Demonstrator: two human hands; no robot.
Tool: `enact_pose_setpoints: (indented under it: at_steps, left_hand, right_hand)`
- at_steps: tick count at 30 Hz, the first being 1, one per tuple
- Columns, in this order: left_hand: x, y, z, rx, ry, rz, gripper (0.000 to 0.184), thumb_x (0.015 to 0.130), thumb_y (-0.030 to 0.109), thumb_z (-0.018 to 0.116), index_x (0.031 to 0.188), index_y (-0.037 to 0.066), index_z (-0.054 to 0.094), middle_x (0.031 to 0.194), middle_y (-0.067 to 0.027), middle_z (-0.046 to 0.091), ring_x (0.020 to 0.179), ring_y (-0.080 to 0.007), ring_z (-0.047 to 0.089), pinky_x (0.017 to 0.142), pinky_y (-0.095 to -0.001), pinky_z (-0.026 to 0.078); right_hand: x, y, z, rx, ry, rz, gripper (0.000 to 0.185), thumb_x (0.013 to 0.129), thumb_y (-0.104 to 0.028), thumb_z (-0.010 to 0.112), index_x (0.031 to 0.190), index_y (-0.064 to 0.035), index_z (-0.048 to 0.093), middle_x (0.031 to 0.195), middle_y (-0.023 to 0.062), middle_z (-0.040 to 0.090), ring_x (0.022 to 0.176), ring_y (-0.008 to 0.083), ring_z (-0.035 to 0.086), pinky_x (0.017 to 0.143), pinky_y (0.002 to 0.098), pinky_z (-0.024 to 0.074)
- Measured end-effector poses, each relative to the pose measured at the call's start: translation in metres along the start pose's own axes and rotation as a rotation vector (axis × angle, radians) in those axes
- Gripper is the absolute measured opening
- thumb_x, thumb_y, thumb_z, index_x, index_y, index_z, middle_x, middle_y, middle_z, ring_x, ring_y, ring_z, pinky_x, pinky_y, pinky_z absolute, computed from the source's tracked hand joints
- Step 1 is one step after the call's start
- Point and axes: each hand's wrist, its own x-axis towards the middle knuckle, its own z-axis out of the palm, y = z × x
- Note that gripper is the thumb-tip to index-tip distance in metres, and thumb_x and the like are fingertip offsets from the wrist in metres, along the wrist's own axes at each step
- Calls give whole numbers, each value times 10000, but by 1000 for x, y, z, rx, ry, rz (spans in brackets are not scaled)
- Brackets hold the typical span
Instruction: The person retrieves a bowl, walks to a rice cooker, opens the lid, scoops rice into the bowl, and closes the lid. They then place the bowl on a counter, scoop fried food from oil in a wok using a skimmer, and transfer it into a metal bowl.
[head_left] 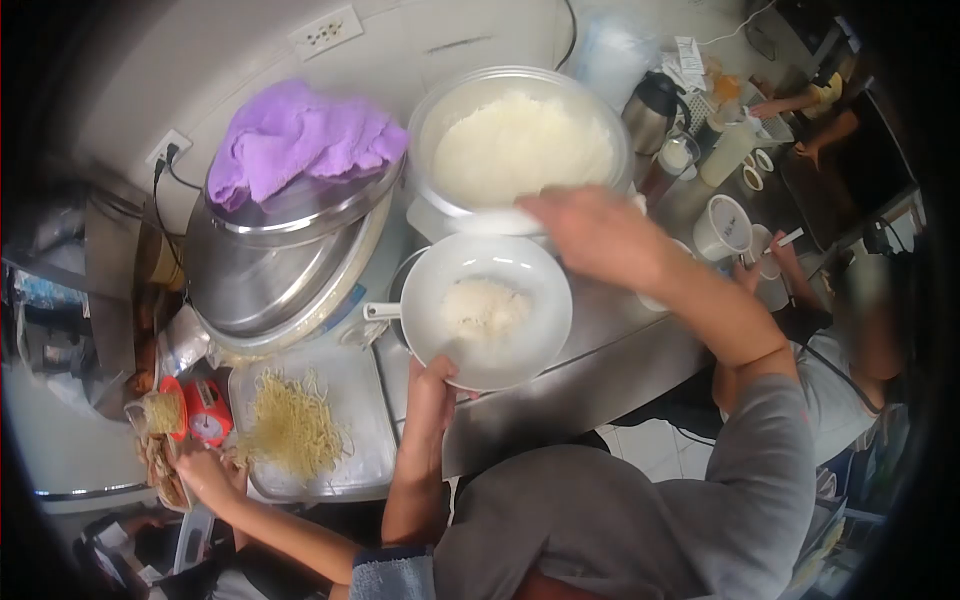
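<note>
My left hand [432, 387] grips the near rim of a white bowl [420, 265], thumb on the inside edge. A mound of white rice [485, 308] lies in the bowl. My right hand [592, 232], smeared by motion, is closed round what looks like a white paddle-like utensil [522, 219], between the bowl and a big round pot [422, 165]. Cooked rice [525, 140] fills much of this pot. A white handle with a hole [383, 311] sticks out left of the bowl; what it belongs to is hidden.
At left, a purple cloth [300, 140] lies on steel lids [265, 285]. Noodles [295, 425] sit in a metal tray [370, 440] beside a red scale [208, 410] and a co-worker's hand [205, 475]. A thermos [650, 110] and white tub [723, 228] stand right, near other people.
</note>
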Motion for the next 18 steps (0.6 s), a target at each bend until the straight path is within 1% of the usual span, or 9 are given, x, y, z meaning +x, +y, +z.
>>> enact_pose_setpoints:
  at_steps: [2, 4, 7, 9, 12, 15, 18]
  left_hand:
    - [-2, 0, 2, -14, -11, 9, 480, 685, 12, 418, 1147, -117, 407, 894, -195, 558, 592, -258, 587, 392, -329, 481]
    - [-1, -6, -1, -12, -8, 9, 492, 683, 35, 432, 1154, -105, 404, 882, -193, 553, 595, -268, 586, 389, -340, 483]
    - [1, -10, 0, 12, -10, 29, 515, 678, 45, 430, 1169, -104, 396, 902, -205, 552, 612, -279, 592, 391, -345, 484]
    - [-4, -6, 6, 36, -1, 52, 521, 674, 47, 427, 1171, -107, 395, 912, -212, 552, 616, -282, 593, 393, -343, 481]
    - [-5, -6, 6, 3, 5, 20, 504, 691, 18, 422, 1173, -125, 388, 931, -215, 568, 621, -263, 611, 397, -319, 510]
    - [-5, -6, 10, 21, 42, 15, 533, 664, 52, 422, 1169, -116, 398, 913, -225, 556, 617, -281, 596, 389, -337, 475]
    - [-5, -7, 12, 6, 49, 53, 523, 665, 54, 418, 1154, -129, 403, 912, -231, 560, 615, -280, 599, 389, -331, 479]
  right_hand:
    - [21, 42, -7, -108, 152, 87, 233, 736, 1, 546, 949, -40, 630, 910, 187, 642, 860, 347, 632, 701, 443, 505]
    - [50, 85, -5, -233, -26, 299, 216, 736, -19, 582, 944, -45, 636, 882, 173, 653, 857, 343, 640, 712, 436, 512]
    - [78, 141, 46, -349, -38, 289, 195, 736, -58, 628, 930, -50, 643, 870, 144, 666, 852, 313, 655, 740, 409, 524]
    - [90, 145, 63, -356, -82, 249, 183, 732, -63, 635, 914, -47, 646, 863, 140, 668, 850, 300, 660, 742, 402, 529]
    - [101, 134, 82, -359, -192, 151, 163, 721, -52, 633, 883, -40, 650, 859, 145, 668, 847, 295, 661, 721, 404, 536]
    - [105, 124, 76, -365, -304, 99, 142, 712, -41, 624, 850, -30, 652, 852, 149, 668, 838, 297, 660, 696, 408, 542]
    - [100, 115, 71, -317, -385, 84, 143, 707, -36, 607, 843, -23, 651, 850, 153, 665, 834, 305, 657, 684, 415, 541]
